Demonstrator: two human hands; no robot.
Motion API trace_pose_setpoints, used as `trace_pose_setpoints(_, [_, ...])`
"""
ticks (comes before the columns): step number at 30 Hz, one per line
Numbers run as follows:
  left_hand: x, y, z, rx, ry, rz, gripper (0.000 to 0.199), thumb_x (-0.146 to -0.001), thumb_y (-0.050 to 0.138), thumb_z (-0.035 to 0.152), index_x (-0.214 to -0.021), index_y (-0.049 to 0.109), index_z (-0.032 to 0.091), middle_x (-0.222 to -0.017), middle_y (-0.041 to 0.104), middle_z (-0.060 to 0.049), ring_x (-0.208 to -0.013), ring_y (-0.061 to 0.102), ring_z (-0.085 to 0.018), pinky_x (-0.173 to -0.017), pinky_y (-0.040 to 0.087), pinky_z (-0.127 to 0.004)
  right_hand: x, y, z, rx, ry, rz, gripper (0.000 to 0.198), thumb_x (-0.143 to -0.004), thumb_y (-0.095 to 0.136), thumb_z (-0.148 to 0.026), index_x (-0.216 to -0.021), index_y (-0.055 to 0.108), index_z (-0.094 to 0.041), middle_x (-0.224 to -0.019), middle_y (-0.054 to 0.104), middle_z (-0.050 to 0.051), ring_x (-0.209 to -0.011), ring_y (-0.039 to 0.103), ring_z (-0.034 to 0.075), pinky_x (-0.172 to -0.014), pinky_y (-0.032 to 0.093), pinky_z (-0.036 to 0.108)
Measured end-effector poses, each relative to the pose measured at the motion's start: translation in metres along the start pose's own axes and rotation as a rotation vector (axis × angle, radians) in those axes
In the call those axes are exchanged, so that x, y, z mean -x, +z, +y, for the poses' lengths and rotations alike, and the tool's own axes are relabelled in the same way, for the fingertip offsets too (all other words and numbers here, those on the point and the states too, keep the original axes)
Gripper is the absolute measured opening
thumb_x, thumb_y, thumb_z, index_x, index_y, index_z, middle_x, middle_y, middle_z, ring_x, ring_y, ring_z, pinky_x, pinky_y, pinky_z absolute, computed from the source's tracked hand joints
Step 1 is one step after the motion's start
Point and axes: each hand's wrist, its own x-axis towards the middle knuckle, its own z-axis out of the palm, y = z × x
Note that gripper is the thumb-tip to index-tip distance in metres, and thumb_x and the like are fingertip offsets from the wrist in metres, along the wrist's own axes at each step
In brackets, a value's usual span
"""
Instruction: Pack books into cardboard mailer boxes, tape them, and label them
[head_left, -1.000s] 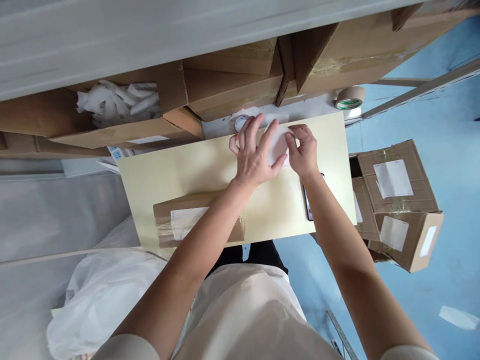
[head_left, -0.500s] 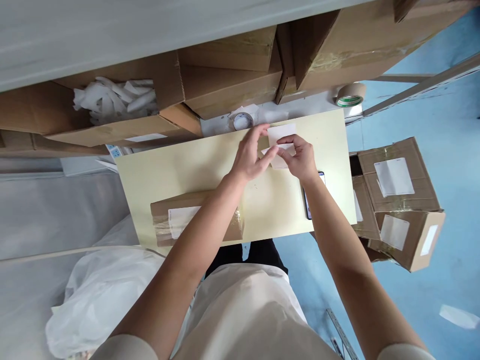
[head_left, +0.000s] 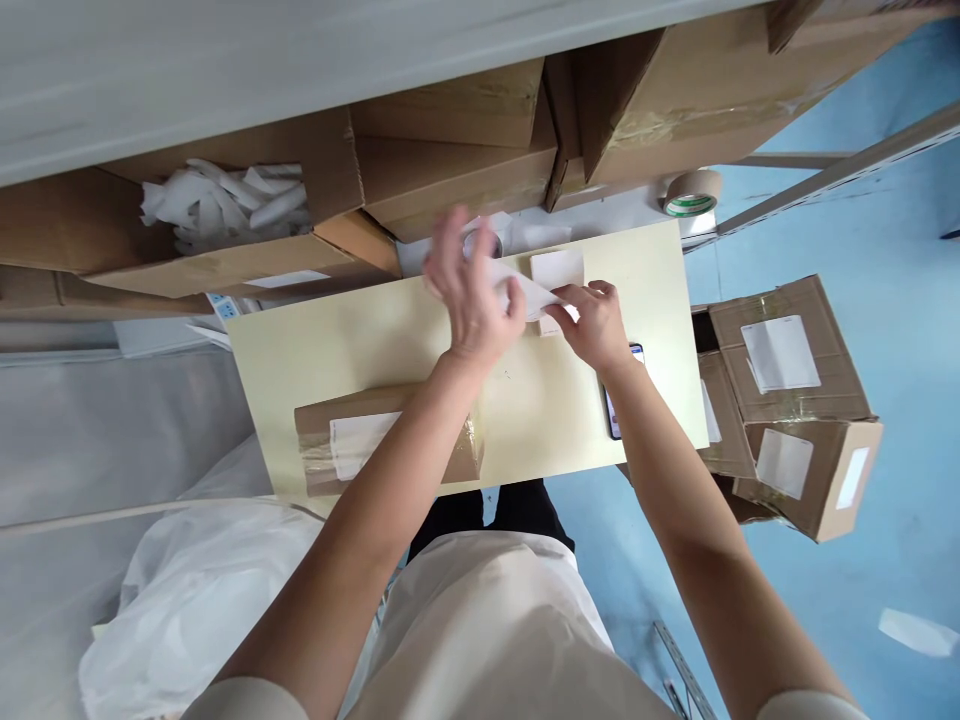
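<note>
Pinching a thin white paper sheet (head_left: 525,293), just above the frame's centre: the right hand (head_left: 592,325). The left hand (head_left: 472,295) — blurred, fingers spread wide — overlaps the sheet's left end; contact cannot be told. Beneath lies a pale-yellow rectangular tabletop (head_left: 360,345), bearing a long brown cardboard box (head_left: 364,405).

Worktop (head_left: 360,350): pale yellow, rectangular
Floor (head_left: 825,620): blue, right of worktop
Upper panel (head_left: 225,80): grey-white, spans top
Metal bar (head_left: 840,181): slants, upper right
Light: soft shadows on worktop
</note>
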Motion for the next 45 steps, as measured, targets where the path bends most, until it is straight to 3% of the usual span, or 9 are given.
trace_pose_setpoints(3, [0.005,-0.001,0.011,-0.078,0.138,-0.200,0.032,-0.089,0.047,0.025,-0.118,0.057,0.032,-0.118,0.063,-0.005,-0.131,0.039,-0.028,-0.111,0.007,-0.057,-0.002,0.003,-0.008,0.054,-0.035,-0.035,0.017,-0.091,0.046,-0.026,-0.096,0.062,-0.023,-0.085,0.071,0.005,-0.077,0.063,0.022,-0.092,0.037,0.044])
trace_pose_setpoints(5, [0.007,0.001,0.011,-0.105,0.162,-0.245,0.030,-0.089,0.045,0.021,-0.109,0.062,0.036,-0.105,0.068,-0.003,-0.124,0.045,-0.026,-0.110,0.005,-0.058,-0.004,0.003,-0.008,0.030,-0.046,-0.055,0.018,-0.091,0.046,-0.028,-0.099,0.061,-0.022,-0.090,0.071,0.006,-0.082,0.063,0.023,-0.089,0.039,0.042])
trace_pose_setpoints(8, [0.009,0.003,0.009,-0.144,0.142,-0.210,0.028,-0.090,0.043,0.020,-0.095,0.065,0.036,-0.096,0.069,-0.002,-0.122,0.046,-0.024,-0.110,0.005,-0.058,-0.005,0.000,-0.003,-0.008,-0.065,-0.090,0.018,-0.091,0.046,-0.031,-0.099,0.060,-0.022,-0.095,0.070,0.007,-0.086,0.063,0.024,-0.085,0.041,0.040])
trace_pose_setpoints(14, [0.011,0.000,0.016,-0.163,0.148,-0.239,0.018,-0.088,0.048,0.024,-0.086,0.065,0.031,-0.108,0.066,-0.004,-0.132,0.035,-0.027,-0.110,0.009,-0.059,-0.005,-0.002,0.000,0.049,-0.079,-0.095,0.023,-0.094,0.042,-0.030,-0.088,0.063,-0.023,-0.088,0.070,0.004,-0.086,0.061,0.021,-0.099,0.032,0.044])
trace_pose_setpoints(18, [0.011,0.001,0.014,-0.143,0.144,-0.265,0.022,-0.089,0.046,0.020,-0.081,0.064,0.030,-0.095,0.067,-0.003,-0.127,0.041,-0.025,-0.110,0.010,-0.058,-0.002,0.000,0.001,0.048,-0.088,-0.085,0.022,-0.094,0.043,-0.030,-0.087,0.062,-0.024,-0.085,0.069,0.003,-0.084,0.061,0.020,-0.102,0.030,0.044])
trace_pose_setpoints(26, [0.011,0.002,0.012,-0.059,0.124,-0.275,0.021,-0.090,0.045,0.023,-0.085,0.064,0.030,-0.087,0.069,-0.004,-0.113,0.050,-0.027,-0.106,0.016,-0.059,0.002,-0.004,0.000,0.033,-0.113,-0.113,0.015,-0.091,0.044,-0.025,-0.099,0.056,-0.026,-0.094,0.068,0.003,-0.089,0.060,0.022,-0.100,0.030,0.046])
trace_pose_setpoints(32, [0.009,0.002,0.000,-0.081,0.116,-0.342,0.013,-0.085,0.052,0.021,-0.086,0.064,0.027,-0.090,0.069,-0.005,-0.106,0.053,-0.028,-0.105,0.014,-0.057,-0.001,-0.009,0.003,0.028,-0.086,-0.162,0.025,-0.084,0.045,-0.014,-0.105,0.051,-0.024,-0.102,0.067,0.005,-0.092,0.060,0.024,-0.095,0.029,0.047])
trace_pose_setpoints(40, [0.010,0.002,-0.003,-0.129,0.085,-0.332,0.015,-0.085,0.051,0.020,-0.080,0.063,0.026,-0.085,0.069,-0.004,-0.103,0.054,-0.028,-0.102,0.016,-0.056,-0.006,-0.006,0.007,-0.077,-0.153,-0.168,0.018,-0.084,0.046,-0.015,-0.098,0.051,-0.024,-0.099,0.066,0.004,-0.088,0.058,0.022,-0.095,0.035,0.045])
trace_pose_setpoints(45, [0.006,0.002,-0.011,-0.138,0.019,-0.286,0.012,-0.084,0.052,0.019,-0.081,0.062,0.025,-0.087,0.070,-0.005,-0.099,0.056,-0.027,-0.101,0.021,-0.055,-0.007,-0.011,0.012,-0.170,-0.142,-0.157,0.015,-0.086,0.047,-0.019,-0.100,0.052,-0.024,-0.096,0.065,0.005,-0.089,0.059,0.023,-0.085,0.045,0.042])
